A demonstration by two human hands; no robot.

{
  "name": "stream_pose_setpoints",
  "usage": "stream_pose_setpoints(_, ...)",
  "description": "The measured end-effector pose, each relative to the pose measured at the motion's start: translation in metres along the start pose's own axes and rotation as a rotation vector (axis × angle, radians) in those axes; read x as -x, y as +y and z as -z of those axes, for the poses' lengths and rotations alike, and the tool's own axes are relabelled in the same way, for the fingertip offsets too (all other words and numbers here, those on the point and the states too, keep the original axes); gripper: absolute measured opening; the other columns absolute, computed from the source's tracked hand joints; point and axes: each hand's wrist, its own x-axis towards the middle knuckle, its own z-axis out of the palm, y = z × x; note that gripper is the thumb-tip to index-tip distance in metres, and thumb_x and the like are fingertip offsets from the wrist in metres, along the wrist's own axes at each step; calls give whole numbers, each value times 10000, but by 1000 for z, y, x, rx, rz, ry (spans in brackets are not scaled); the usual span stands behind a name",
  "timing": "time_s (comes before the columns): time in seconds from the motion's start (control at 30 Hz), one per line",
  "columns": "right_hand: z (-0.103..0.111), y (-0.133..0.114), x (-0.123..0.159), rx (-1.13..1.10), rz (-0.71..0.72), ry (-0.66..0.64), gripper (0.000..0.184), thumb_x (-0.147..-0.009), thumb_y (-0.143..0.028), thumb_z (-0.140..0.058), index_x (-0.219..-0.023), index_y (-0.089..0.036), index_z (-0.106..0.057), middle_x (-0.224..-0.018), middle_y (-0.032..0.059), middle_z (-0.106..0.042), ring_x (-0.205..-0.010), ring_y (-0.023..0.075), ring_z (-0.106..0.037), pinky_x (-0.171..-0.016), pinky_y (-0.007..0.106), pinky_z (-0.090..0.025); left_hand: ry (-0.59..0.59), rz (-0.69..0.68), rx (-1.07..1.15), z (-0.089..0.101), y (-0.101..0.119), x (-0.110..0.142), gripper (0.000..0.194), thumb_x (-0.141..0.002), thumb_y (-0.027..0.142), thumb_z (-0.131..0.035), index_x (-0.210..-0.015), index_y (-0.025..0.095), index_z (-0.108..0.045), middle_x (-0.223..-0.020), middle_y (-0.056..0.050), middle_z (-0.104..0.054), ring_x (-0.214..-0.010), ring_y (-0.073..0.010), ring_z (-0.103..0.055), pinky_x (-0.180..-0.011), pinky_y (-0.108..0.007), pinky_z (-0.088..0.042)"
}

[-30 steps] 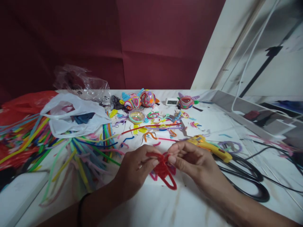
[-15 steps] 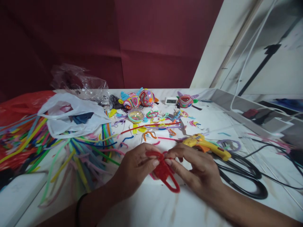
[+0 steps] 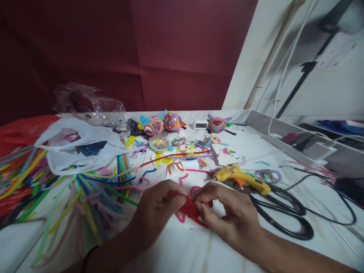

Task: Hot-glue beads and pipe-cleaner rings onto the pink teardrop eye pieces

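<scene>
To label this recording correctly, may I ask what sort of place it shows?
Probably an indoor craft workspace: there are bundled fuzzy coloured stems, what looks like a yellow glue gun, and colourful round figures at the back.

I see a white, faintly streaked counter [image 3: 222, 252]. On my left, a fan of pipe cleaners [image 3: 91, 222] spreads across it. Toward the back I make out 3 striped balls [image 3: 153, 126], 2 of them side by side, and a clock [image 3: 200, 124] just left of the other; a clear bowl [image 3: 159, 145] sits nearer. Colourful scraps [image 3: 175, 166] and paper [image 3: 247, 148] litter the middle. On my right lie black-handled scissors [image 3: 305, 232] and a glue gun [image 3: 257, 185].
</scene>
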Motion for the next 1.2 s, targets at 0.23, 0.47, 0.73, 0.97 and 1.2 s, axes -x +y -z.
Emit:
stream_pose_setpoints(0.23,3,5,-7,-170,-285,130,78,-786,-227,-654,-717,-198,-632,-679,33,-700,-616,149,-640,-539,262,-510,123,-263,-112,5,3,-4,82,-888,211,-562,-836,190,-622,-905,-40,-585,-873,-155,-580,-683,-232,-483)
stream_pose_setpoints(0.47,5,3,-9,-213,-316,180,73,-795,-229,-671,-754,-205,-616,-675,23,-696,-592,143,-646,-519,257,-521,0,-417,-247,11,6,-2,114,-886,145,-540,-912,211,-629,-982,-55,-603,-1021,-193,-561,-895,-331,-463)
stream_pose_setpoints(0.73,5,-6,-4,48,258,-2,206,-823,-35,-560,-933,-202,-606,-820,71,-726,-760,178,-685,-641,305,-566,-143,-39,-49,2,1,2,87,-814,235,-637,-779,195,-568,-997,-40,-618,-965,-183,-579,-831,-289,-465)
stream_pose_setpoints(0.97,5,-6,-6,60,340,-9,192,-832,-46,-552,-958,-178,-611,-810,91,-727,-766,188,-682,-665,327,-552,-115,92,-165,0,5,2,103,-742,194,-619,-774,194,-521,-674,48,-531,-611,-97,-467,-554,-204,-372)
stream_pose_setpoints(1.2,5,-9,-8,3,160,93,188,-792,-36,-565,-850,-211,-601,-780,57,-722,-703,159,-676,-603,266,-541,-44,-103,-356,3,5,-1,81,-890,238,-484,-862,211,-555,-686,37,-601,-602,-97,-543,-547,-192,-392)
